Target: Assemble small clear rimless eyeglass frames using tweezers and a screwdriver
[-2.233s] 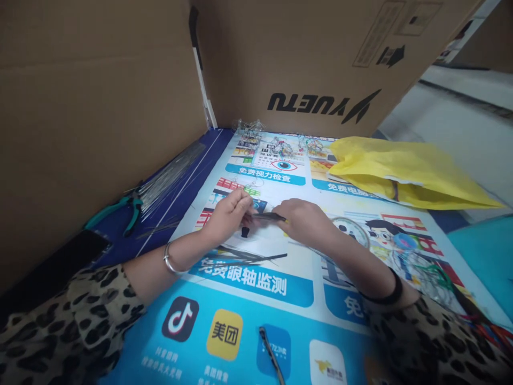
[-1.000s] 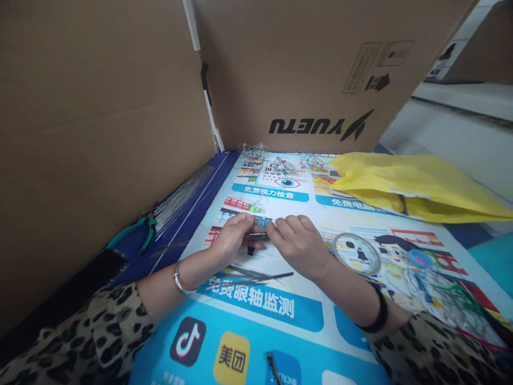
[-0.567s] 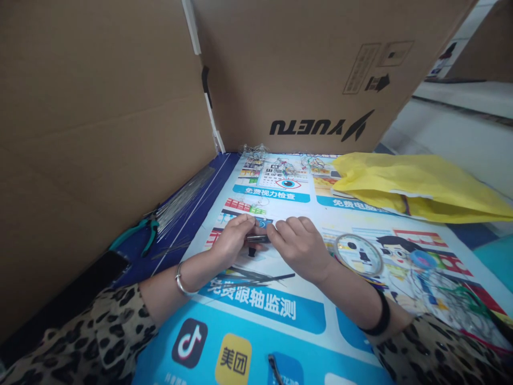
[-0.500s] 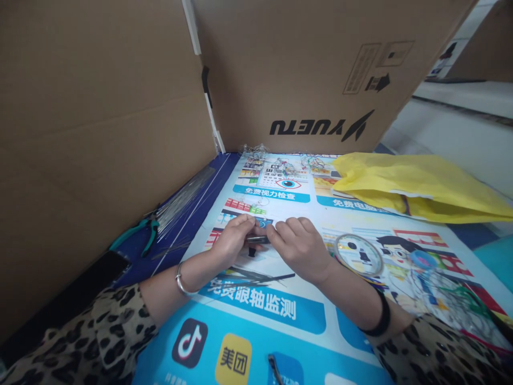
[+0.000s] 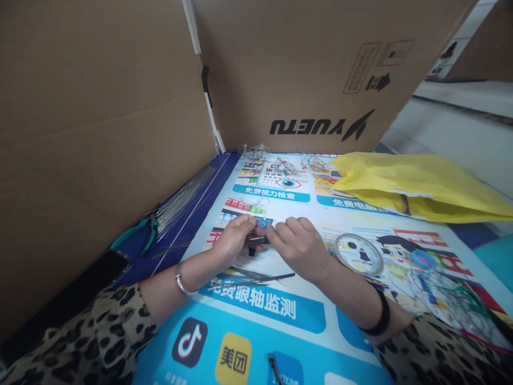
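Observation:
Between my two hands is a small dark, rod-like piece (image 5: 256, 240), too small and too covered by fingers to name. My left hand (image 5: 234, 240) is closed in a pinch at its left end. My right hand (image 5: 298, 247) has its fingers curled, thumb and forefinger pressed on the right end. On the printed sheet just below the hands lie several thin dark strips (image 5: 256, 278). A roll of clear tape (image 5: 358, 254) rests flat to the right of my right hand.
Teal-handled pliers (image 5: 150, 235) and a bundle of thin wires (image 5: 184, 195) lie at the left. Cardboard panels (image 5: 304, 64) stand behind and left. A yellow bag (image 5: 417, 184) lies back right, with tangled coloured wires (image 5: 460, 299) nearer. A short black strip (image 5: 274, 368) is in front.

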{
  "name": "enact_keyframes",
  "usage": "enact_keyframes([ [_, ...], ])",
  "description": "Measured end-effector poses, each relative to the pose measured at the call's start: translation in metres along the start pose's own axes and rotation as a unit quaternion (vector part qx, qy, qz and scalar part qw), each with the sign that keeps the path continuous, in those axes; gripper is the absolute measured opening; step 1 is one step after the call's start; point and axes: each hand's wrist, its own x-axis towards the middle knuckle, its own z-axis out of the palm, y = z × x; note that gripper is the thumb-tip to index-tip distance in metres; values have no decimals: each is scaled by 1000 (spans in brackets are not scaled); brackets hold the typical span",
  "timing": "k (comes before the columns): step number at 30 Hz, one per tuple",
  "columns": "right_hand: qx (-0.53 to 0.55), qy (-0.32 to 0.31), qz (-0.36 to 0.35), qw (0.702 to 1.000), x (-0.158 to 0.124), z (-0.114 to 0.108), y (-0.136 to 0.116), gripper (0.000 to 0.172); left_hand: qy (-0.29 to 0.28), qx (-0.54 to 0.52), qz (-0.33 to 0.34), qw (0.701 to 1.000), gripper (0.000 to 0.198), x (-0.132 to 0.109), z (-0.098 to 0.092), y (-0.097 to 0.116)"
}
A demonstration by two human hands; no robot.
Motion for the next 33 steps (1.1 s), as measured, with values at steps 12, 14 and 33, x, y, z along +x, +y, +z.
enact_keyframes([
  [12, -4, -2, -17, 1000, 1, 0, 1, 19, -27, 11, 8, 1000, 26, 1, -2, -4],
  [14, -7, -1, -18, 1000, 1, 0, 1, 19, -28, 13, 9, 999, 26, 1, -3, -4],
  [33, 5, -21, -31, 999, 0, 2, 2, 18, -44, 59, 33, 997, 28, 5, -7, -9],
])
